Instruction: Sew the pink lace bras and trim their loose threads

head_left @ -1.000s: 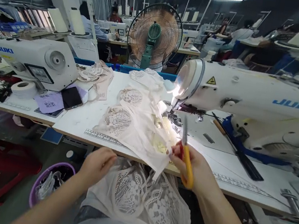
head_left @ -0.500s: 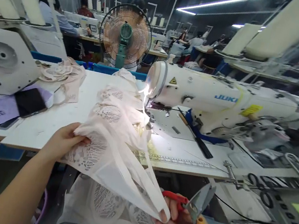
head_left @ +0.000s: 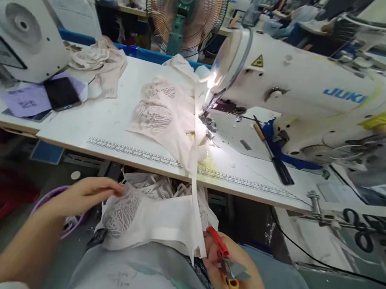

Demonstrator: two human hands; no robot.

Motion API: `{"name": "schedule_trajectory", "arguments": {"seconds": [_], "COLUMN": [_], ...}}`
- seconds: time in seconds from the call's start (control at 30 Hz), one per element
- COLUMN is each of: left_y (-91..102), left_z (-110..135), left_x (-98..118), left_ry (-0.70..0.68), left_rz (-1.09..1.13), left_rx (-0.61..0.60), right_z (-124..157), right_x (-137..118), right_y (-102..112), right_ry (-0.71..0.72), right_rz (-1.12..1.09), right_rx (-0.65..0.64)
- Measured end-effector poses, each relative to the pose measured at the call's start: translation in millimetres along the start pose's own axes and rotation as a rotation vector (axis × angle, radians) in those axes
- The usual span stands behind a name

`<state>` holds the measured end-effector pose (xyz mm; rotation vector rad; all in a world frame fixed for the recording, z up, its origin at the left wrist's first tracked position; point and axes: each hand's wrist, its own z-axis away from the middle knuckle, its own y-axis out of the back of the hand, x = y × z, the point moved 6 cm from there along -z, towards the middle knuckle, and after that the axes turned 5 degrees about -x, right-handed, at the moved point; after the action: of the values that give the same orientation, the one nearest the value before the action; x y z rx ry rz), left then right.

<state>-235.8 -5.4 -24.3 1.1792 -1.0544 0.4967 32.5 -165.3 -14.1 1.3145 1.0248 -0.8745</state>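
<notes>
Below the sewing table (head_left: 105,143), hands on lace garment (head_left: 152,216), scissors (head_left: 227,272)

Pale cream lace garment (head_left: 152,216) is patterned with openwork leaf motifs. Scissors (head_left: 227,272) are handled in red and yellow. Sewing machine (head_left: 306,99) is white, lettered blue. Surface (head_left: 108,126) is white.

Fan (head_left: 185,6) blurred and cut off at top, scissors' blades (head_left: 237,270) blurred, distant workers indistinct
</notes>
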Motion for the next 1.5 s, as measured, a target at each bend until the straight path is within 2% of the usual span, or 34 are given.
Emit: {"name": "schedule_trajectory", "arguments": {"seconds": [0.07,0.13,0.2,0.27,0.37,0.5,0.7,0.8,0.9,1.07,1.33,1.5], "left_y": [-41.2,-79.3,-116.9,-145.6,-165.7,-160.9,-143.5,-142.5,-142.6,-143.1,-143.4,-139.9], "left_z": [-12.9,-24.7,-31.7,-34.6,-31.5,-18.6,-13.5,-13.7,-14.0,-14.5,-15.0,-16.4], "left_x": [29.4,55.7,71.2,73.6,58.6,40.4,41.9,44.6,45.8,43.7,43.0,41.8], "left_ry": [-0.078,-0.193,-0.267,-0.273,-0.178,-0.087,-0.059,-0.042,-0.037,-0.056,-0.066,-0.104], "left_rz": [0.013,0.065,0.149,0.277,0.470,0.546,0.448,0.485,0.529,0.558,0.557,0.498], "left_rx": [-0.242,-0.386,-0.520,-0.571,-0.529,-0.507,-0.627,-0.710,-0.753,-0.778,-0.812,-0.798], "right_z": [2.4,3.3,2.4,0.6,-2.5,-11.4,-32.0,-45.9,-61.8,-79.1,-79.8,-79.4], "right_x": [4.1,8.5,9.6,7.7,3.5,-0.7,21.9,22.4,14.4,2.5,3.4,7.9], "right_y": [-3.6,-5.4,-5.1,-5.6,-6.1,4.9,31.6,36.8,36.0,35.3,37.0,38.8], "right_ry": [-0.002,-0.012,-0.019,-0.037,-0.100,-0.144,-0.385,-0.397,-0.368,-0.326,-0.335,-0.442], "right_rz": [-0.006,0.001,0.024,0.035,-0.003,-0.078,0.073,0.164,0.310,0.502,0.478,0.400], "right_rx": [-0.033,-0.042,-0.023,-0.027,-0.078,-0.227,-0.665,-0.807,-0.885,-0.931,-0.911,-0.827]}}
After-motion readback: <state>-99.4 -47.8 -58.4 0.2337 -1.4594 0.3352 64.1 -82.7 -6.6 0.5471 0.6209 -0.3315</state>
